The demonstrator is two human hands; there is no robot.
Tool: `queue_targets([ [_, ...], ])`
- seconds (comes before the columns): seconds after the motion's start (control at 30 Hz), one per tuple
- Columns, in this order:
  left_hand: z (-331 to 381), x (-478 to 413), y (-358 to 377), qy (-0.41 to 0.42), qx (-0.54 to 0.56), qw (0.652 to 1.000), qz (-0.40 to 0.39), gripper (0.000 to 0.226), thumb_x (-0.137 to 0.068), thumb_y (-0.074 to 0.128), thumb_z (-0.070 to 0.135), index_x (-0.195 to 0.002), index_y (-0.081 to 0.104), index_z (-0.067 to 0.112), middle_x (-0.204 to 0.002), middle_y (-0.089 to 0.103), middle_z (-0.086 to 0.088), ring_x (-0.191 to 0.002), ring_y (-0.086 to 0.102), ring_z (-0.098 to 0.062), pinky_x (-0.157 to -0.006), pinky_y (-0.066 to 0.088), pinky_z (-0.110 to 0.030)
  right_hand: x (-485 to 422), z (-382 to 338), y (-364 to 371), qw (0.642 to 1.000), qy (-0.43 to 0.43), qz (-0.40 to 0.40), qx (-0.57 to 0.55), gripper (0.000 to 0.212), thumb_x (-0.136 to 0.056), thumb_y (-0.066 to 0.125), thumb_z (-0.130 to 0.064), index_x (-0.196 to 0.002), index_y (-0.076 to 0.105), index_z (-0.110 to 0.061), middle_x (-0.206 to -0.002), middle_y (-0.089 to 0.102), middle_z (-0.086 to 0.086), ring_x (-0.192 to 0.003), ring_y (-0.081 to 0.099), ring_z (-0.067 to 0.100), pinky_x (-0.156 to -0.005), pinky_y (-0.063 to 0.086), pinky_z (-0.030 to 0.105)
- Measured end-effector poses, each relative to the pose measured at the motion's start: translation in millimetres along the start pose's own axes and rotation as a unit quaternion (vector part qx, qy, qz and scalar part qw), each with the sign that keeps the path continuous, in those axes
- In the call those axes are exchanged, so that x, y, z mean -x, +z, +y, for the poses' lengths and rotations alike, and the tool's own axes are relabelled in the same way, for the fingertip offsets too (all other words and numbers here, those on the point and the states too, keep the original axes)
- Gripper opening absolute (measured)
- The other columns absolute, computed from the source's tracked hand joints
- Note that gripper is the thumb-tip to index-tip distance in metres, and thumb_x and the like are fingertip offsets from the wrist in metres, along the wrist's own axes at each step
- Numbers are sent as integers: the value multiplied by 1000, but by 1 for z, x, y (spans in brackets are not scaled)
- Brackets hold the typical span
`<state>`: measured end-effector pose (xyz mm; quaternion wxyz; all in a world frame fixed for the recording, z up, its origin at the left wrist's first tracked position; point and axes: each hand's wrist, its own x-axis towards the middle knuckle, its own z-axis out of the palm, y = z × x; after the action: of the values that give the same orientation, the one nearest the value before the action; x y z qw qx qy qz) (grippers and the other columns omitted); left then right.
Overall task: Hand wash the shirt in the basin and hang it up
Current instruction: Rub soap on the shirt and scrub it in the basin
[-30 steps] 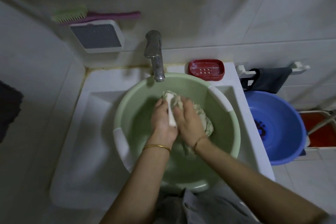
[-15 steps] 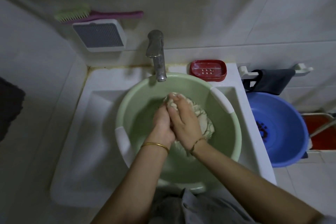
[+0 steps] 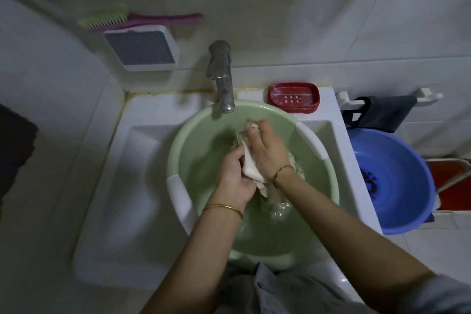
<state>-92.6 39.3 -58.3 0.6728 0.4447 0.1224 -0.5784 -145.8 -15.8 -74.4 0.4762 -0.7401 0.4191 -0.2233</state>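
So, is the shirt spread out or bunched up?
Bunched up: the shirt is crumpled in a wad between the left hand and the right hand inside the green basin.

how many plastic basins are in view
2: a pale green round plastic basin in the white sink, and a blue round plastic basin to the sink's right; others may be hidden.
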Motion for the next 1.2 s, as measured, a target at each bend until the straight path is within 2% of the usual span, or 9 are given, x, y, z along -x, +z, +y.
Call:
queue_targets([
  [0.07,3,-3,-2,30,25,999,-7,20,-97,42,13,-99,62,9,-91,66,-11,-83,63,-23,-84,51,-35,15,2,-2,1000,8,10,-22,31,-100,36,-34,-119,50,-14,-104,60,4,-98,57,22,-85,44,33],
  [0.17,9,-1,-2,22,-1,1000,3,30,-98,39,21,-85,63,7,-69,69,-8,-63,67,-17,-61,56,-22,55,-7,12,995,-103,14,3,47,-97,33,-38,-134,48,-13,-135,52,5,-128,44,15,-110,30,29],
  [0.23,4,1,-2,15,-30,999,15,33,-99,37,25,-85,63,9,-76,69,-7,-71,66,-16,-64,55,-22,43,-11,14,992,-121,8,35,48,-96,35,-36,-134,49,-11,-139,49,7,-132,40,17,-112,25,27],
  [0.4,3,-1,1,10,19,1000,9,27,-96,45,20,-115,61,7,-105,66,-12,-100,63,-28,-92,50,-38,5,-10,-8,1000,11,4,-3,26,-101,39,-28,-118,51,-11,-97,57,4,-88,53,20,-72,34,27],
  [0.57,11,-6,-5,44,-27,998,47,27,-96,46,24,-95,65,5,-91,67,-11,-82,65,-21,-71,55,-26,51,-8,17,991,-133,-12,31,53,-94,31,-38,-134,49,-7,-135,52,10,-128,44,20,-112,27,32],
  [0.77,6,2,5,6,-21,999,25,23,-95,45,17,-92,65,6,-85,68,-11,-76,65,-22,-71,55,-30,4,-10,0,1000,-14,-4,-5,30,-101,39,-30,-119,54,-12,-109,62,9,-101,57,24,-89,43,36],
  [0.87,9,-1,-2,28,-34,998,37,27,-95,47,26,-92,66,7,-80,71,-8,-77,66,-19,-72,53,-27,39,-8,9,995,-96,-7,21,42,-99,35,-34,-129,52,-10,-124,57,2,-115,48,11,-103,36,29],
  [0.97,4,-2,-4,51,-53,996,48,28,-93,54,34,-95,69,11,-92,72,-7,-82,69,-17,-70,56,-26,33,-2,11,989,-128,-9,67,56,-93,30,-41,-134,49,-7,-136,52,10,-128,44,22,-111,30,35],
  [1.2,-18,-4,0,169,-174,968,65,19,-96,48,16,-95,66,11,-96,69,-14,-92,65,-29,-90,52,-42,-27,-3,-13,998,61,14,-12,21,-100,38,-28,-102,46,-8,-95,59,14,-88,55,30,-73,40,35],
])
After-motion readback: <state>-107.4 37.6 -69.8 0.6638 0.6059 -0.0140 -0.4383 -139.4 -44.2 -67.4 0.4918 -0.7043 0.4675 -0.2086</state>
